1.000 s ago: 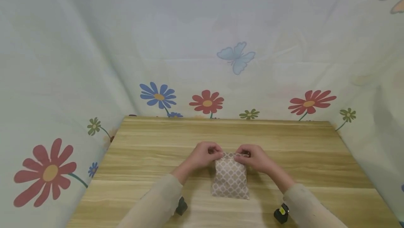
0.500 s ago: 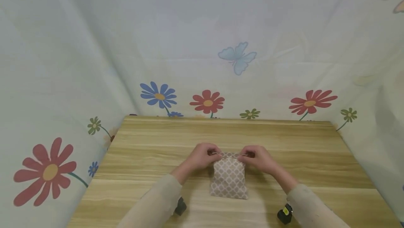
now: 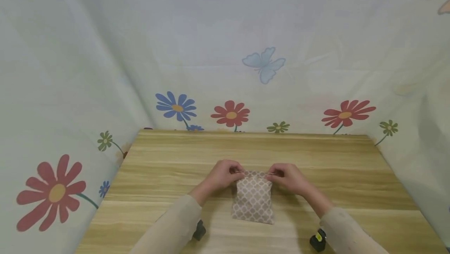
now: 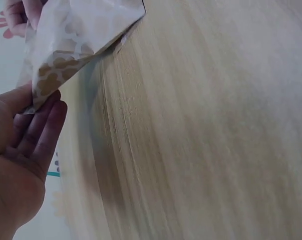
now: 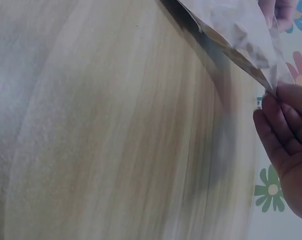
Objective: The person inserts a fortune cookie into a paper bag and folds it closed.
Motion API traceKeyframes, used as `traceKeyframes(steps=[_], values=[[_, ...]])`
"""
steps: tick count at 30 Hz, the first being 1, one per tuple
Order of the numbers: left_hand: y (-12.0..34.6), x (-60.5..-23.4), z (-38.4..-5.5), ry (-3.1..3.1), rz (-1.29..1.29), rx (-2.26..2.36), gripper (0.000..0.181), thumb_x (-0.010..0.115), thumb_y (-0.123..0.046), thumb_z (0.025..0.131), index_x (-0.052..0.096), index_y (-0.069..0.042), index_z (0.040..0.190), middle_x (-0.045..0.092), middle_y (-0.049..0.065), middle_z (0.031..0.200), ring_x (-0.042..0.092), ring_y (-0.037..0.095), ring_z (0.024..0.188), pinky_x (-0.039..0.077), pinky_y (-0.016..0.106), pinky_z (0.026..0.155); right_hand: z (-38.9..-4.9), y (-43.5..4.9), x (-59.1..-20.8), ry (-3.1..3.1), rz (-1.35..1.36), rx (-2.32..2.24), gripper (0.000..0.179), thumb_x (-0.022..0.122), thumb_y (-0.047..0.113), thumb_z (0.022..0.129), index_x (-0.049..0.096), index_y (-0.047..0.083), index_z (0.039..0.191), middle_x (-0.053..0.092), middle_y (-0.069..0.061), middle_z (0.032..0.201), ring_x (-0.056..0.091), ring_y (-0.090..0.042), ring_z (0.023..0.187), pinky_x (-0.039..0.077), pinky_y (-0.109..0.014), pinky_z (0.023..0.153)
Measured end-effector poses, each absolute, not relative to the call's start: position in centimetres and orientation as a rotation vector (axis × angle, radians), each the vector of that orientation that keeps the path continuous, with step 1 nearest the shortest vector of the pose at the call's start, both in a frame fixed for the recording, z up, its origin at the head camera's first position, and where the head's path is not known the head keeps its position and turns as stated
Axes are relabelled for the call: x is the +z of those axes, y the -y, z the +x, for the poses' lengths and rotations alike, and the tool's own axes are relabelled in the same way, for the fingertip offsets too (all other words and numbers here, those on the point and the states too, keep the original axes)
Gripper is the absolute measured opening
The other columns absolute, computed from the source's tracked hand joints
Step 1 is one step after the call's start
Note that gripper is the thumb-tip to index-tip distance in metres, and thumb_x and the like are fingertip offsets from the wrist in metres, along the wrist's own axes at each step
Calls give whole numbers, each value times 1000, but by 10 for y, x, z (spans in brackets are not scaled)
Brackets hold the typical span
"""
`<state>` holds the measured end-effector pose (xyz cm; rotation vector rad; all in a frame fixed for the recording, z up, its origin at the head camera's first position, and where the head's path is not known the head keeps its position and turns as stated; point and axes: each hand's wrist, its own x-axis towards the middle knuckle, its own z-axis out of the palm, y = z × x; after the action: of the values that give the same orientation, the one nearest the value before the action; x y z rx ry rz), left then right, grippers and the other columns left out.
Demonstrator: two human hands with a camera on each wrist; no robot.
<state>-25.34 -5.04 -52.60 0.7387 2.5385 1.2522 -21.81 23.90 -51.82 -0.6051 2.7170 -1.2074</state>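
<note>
A small beige pouch [image 3: 253, 199] with a white lattice pattern is held by its top edge over the wooden table, its body hanging toward the person. My left hand [image 3: 225, 175] pinches the top left corner between thumb and fingers. At the top right corner, the thumb and index finger of my right hand [image 3: 286, 176] pinch in the same way. A strip of the pouch's top edge shows between both hands. In the left wrist view the pouch [image 4: 85, 35] looks creased and bulges slightly, with the left hand [image 4: 25, 135] at its corner. The pouch's contents, if any, are hidden.
The wood-grain table [image 3: 168, 156] reaches back to a pale cloth backdrop [image 3: 211, 31] printed with flowers and a butterfly. Dark wrist-camera mounts [image 3: 318, 240] show by the light-coloured sleeves [image 3: 172, 222].
Both hands have drawn slightly apart along the pouch's top edge, showing more of it between them. The pouch has shifted a little to the left.
</note>
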Motion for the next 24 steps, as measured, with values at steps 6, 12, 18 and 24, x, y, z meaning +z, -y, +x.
traceKeyframes(steps=[6, 12, 18, 24], values=[[50, -526, -257, -2661, 830, 1065, 5, 77, -20, 100, 79, -18, 96, 72, -12, 87, 63, 4, 80, 56, 27, 78, -223, -236, -520, -2829, -645, -1072, 8, 74, 13, 101, 77, 17, 95, 73, 8, 90, 63, -6, 82, 56, -29, 76], [49, -527, -261, -2786, 851, 896, 6, 76, -20, 101, 80, -21, 96, 74, -11, 90, 63, 5, 81, 57, 32, 84, -231, -229, -522, -2867, -626, -997, 8, 75, 13, 100, 77, 16, 93, 72, 8, 88, 64, -7, 81, 57, -31, 76], [50, -533, -264, -2827, 814, 906, 5, 78, -22, 100, 80, -21, 95, 74, -10, 89, 63, 6, 82, 57, 32, 83, -236, -225, -524, -2853, -556, -993, 6, 75, 15, 100, 78, 14, 96, 74, 6, 91, 66, -8, 85, 58, -34, 81], [51, -534, -265, -2817, 712, 993, 8, 81, -27, 97, 78, -21, 94, 71, -11, 86, 63, 6, 80, 56, 30, 79, -237, -228, -522, -2851, -504, -1040, 10, 76, 17, 100, 80, 9, 104, 77, -1, 98, 69, -15, 90, 59, -41, 85]])
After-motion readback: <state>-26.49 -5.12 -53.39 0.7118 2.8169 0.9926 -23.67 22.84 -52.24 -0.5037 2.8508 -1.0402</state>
